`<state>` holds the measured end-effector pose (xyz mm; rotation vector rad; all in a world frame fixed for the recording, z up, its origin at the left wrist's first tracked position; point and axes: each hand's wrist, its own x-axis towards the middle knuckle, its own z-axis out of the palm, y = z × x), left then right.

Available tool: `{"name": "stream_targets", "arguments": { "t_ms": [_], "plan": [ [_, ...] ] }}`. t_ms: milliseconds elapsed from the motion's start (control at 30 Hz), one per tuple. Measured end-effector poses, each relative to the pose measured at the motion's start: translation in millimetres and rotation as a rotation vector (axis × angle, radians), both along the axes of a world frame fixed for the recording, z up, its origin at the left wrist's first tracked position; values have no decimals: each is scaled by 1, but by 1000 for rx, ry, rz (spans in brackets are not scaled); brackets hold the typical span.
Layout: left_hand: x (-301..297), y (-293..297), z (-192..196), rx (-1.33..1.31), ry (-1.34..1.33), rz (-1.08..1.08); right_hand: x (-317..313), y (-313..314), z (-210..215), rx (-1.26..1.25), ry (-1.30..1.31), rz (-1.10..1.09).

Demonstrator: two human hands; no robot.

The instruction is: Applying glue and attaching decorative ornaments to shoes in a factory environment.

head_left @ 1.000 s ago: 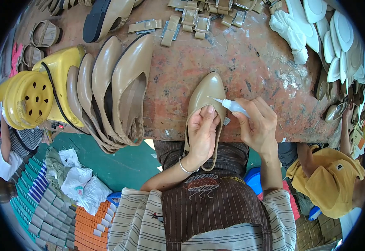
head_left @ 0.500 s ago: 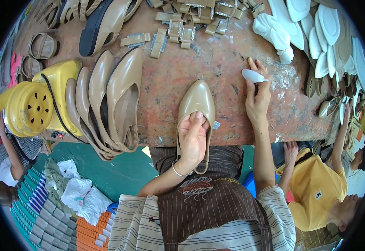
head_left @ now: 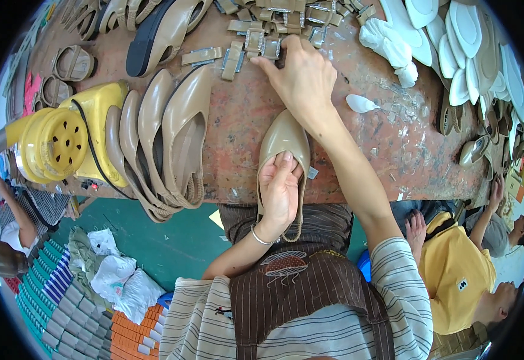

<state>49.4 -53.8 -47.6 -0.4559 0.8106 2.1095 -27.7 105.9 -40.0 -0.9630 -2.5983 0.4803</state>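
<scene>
A tan pointed slingback shoe [head_left: 284, 137] rests at the table's front edge, toe pointing away from me. My left hand [head_left: 278, 186] grips it, fingers inside the shoe's opening and thumb on top. Farther out, my right hand [head_left: 304, 78] reaches across to the pile of tan bow ornaments [head_left: 254, 41] with sparkly edges. Its thumb and index finger are spread at the nearest bows, and nothing shows between them. The small white glue bottle [head_left: 361, 104] lies on its side on the table, right of my right forearm.
Several matching tan shoes [head_left: 184, 114] stand in a row on the left beside a yellow machine [head_left: 63, 141]. White shoe insoles [head_left: 466, 36] and a crumpled white bag [head_left: 388, 45] lie at the far right. A co-worker in a yellow shirt [head_left: 460, 270] sits on the right.
My right hand has let go of the white glue bottle and moved left and away to the bow pile. My left hand keeps holding the shoe in nearly the same place.
</scene>
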Motion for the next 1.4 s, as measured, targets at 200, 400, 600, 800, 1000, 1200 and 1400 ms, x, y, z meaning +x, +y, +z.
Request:
{"name": "stream_targets", "arguments": {
  "t_ms": [200, 400, 600, 800, 1000, 1200, 1400],
  "plan": [
    [1, -3, -5, 120, 4, -17, 20, 4, 4, -143, 81, -48],
    [-2, -3, 3, -1, -54, 38, 93, -23, 38, -450, 226, 149],
    [-6, 2, 10, -14, -74, 13, 112, -46, 26, -475, 328, 133],
    [-3, 1, 6, 3, -39, 11, 115, -50, 20, -344, 279, 172],
    [-3, -1, 2, 51, -63, 19, 117, -58, 15, -415, 298, 105],
    [-3, -1, 1, 11, -58, 14, 117, -60, 14, -441, 292, 86],
    [-13, 10, 18, -114, -96, -20, 117, -62, 15, -434, 300, 95]
  ]
}}
